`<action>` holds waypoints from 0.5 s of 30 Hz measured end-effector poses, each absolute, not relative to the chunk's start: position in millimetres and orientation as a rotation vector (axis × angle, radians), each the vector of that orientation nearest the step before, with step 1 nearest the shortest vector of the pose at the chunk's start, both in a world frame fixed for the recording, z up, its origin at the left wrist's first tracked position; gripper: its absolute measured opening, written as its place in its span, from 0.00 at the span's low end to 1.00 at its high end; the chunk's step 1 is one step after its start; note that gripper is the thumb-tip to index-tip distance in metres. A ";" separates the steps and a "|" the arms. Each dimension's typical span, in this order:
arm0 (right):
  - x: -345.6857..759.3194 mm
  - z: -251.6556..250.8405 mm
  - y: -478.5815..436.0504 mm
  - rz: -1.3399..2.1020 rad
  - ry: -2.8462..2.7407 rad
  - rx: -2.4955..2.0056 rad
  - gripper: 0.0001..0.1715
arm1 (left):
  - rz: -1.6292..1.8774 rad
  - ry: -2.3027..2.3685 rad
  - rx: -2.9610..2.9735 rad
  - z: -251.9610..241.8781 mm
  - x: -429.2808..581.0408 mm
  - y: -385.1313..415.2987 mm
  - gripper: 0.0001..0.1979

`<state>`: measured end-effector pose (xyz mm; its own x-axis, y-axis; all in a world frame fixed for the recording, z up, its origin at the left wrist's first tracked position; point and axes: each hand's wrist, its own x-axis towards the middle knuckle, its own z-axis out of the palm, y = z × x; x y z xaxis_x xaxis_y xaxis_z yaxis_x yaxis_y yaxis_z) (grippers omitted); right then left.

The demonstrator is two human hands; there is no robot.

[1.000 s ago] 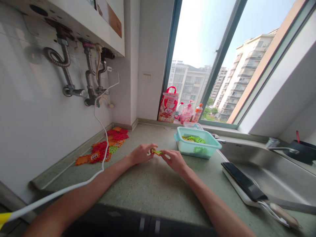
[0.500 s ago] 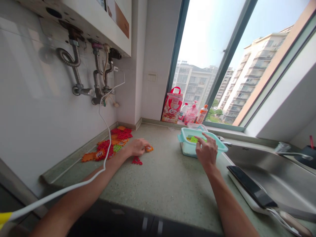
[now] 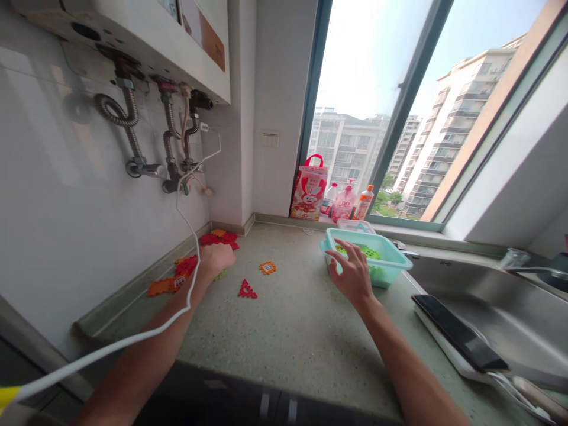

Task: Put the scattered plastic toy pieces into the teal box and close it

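Over the pile of red and orange toothed plastic pieces (image 3: 189,264) by the left wall is my left hand (image 3: 217,261). Its fingers point away from me and are hidden, so their grip does not show. A green piece (image 3: 220,275) peeks out beside the wrist. Lying apart on the counter are an orange square piece (image 3: 268,268) with a white patterned centre and a red triangular piece (image 3: 247,289). My right hand (image 3: 352,272) is open, fingers apart, at the front left of a mint-green plastic box (image 3: 390,263). Inside the box lie bright green pieces (image 3: 370,252).
A white cable (image 3: 146,331) crosses in front of my left forearm. Right of the box is a steel sink (image 3: 497,307), with a black-screened device (image 3: 461,331) at its near edge. Behind stand a pink bag (image 3: 309,192), bottles (image 3: 344,202) and a clear lid (image 3: 355,227).
My left hand has left the orange square piece on the counter and moved left to the pile. My right hand has shifted left and down, from above the box to its front left side.
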<state>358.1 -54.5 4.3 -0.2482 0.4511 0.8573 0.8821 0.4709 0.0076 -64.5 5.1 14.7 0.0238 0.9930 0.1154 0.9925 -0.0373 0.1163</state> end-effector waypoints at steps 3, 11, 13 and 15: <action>351.2 1.7 -55.6 -0.578 -1.943 -1.083 0.19 | 0.096 2.160 2.261 14.0 -35.9 -2.6 0.16; 341.3 -8.7 -54.1 -0.508 -2.041 -1.025 0.17 | 0.275 1.702 2.649 10.6 12.6 -22.7 0.17; 339.7 -9.4 -54.1 -0.489 -2.033 -0.999 0.16 | 0.340 1.540 2.666 8.2 18.8 -26.0 0.16; 336.0 -9.7 -55.5 -0.435 -2.066 -0.944 0.17 | 0.393 1.358 2.657 4.7 25.4 -29.5 0.15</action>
<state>336.0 -55.5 -9.7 -0.3965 0.4720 0.7874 0.7495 0.6617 -0.0193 25.4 -29.5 4.7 0.5607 0.8104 0.1698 0.7760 -0.5859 0.2336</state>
